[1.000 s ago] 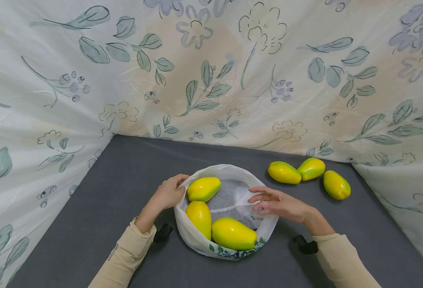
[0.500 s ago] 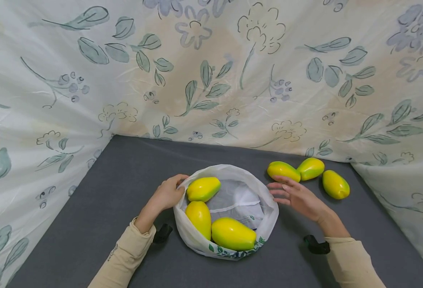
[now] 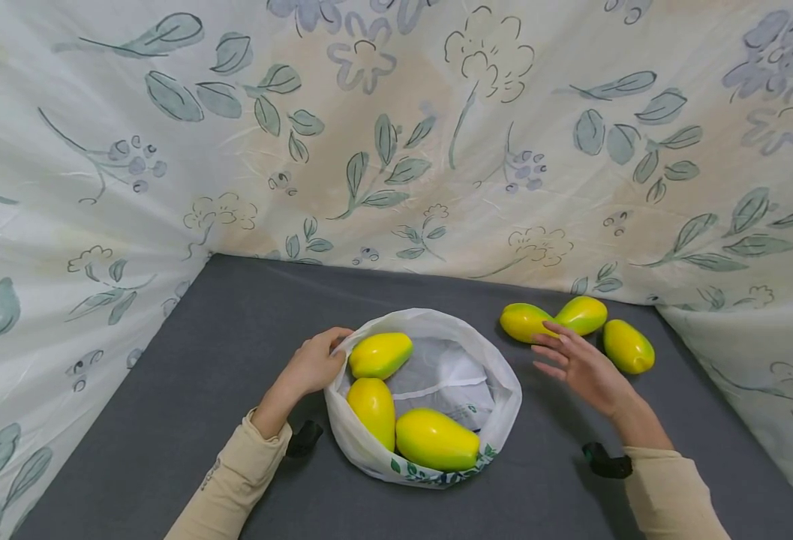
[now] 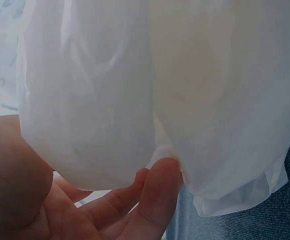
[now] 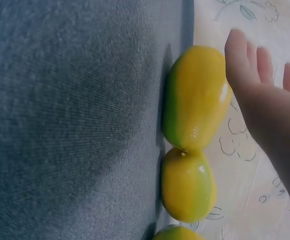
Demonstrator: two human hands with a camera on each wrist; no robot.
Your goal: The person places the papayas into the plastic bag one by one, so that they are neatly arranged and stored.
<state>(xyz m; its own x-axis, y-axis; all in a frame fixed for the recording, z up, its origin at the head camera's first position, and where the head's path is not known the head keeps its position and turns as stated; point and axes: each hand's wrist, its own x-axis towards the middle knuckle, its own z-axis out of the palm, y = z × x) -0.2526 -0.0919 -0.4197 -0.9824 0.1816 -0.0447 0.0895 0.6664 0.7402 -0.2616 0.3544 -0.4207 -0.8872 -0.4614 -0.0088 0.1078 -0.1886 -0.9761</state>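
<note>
A white bag (image 3: 500,375) with a leaf print stands with its mouth wide. Three yellow-green papayas (image 3: 438,439) lie inside along its left and near sides. My left hand (image 3: 315,364) holds the bag's left rim; in the left wrist view the fingers (image 4: 160,187) pinch a fold of the thin white material. Beyond the bag on the right lie three more papayas (image 3: 629,346), two of them end to end. My right hand (image 3: 588,371) hovers beside these with fingers extended and holds nothing. It overlaps the leftmost papaya (image 5: 197,95) of that group in the head view.
A dark grey cloth (image 3: 254,300) covers the table. Pale floral curtains (image 3: 396,165) rise at its back and both sides, close behind the loose papayas. Black wrist cameras (image 3: 605,460) sit under both forearms.
My right hand has moved from over the bag's mouth to the right, out past its rim and up to the loose papayas. My left hand has stayed on the rim.
</note>
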